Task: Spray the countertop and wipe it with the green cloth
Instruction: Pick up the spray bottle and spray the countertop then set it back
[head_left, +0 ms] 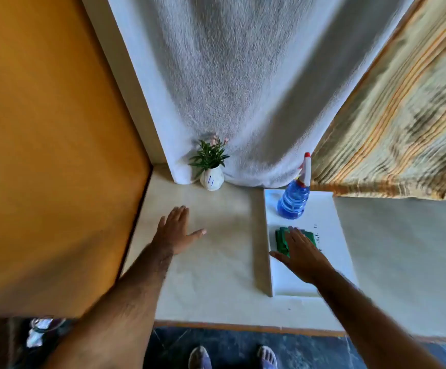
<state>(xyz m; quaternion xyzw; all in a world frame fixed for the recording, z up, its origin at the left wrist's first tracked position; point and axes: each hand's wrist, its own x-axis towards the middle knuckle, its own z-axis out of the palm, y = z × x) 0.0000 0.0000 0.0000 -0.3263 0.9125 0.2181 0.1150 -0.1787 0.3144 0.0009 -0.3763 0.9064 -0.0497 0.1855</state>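
Note:
A beige countertop [216,275] stretches across the lower half of the view. On its right part lies a white board [331,251]. A blue spray bottle [293,199] with a white and red trigger head stands upright at the board's far end. A folded green cloth [282,241] lies on the board closer to me. My right hand [300,255] is spread flat over the cloth, covering its near right part; whether it touches is unclear. My left hand [175,230] hovers flat and open over the bare countertop at the left, holding nothing.
A small white vase with a green plant [211,169] stands at the back of the counter. A white towel [243,89] and a striped curtain [389,129] hang behind. An orange wall [43,155] borders the left. My feet show below the counter's front edge.

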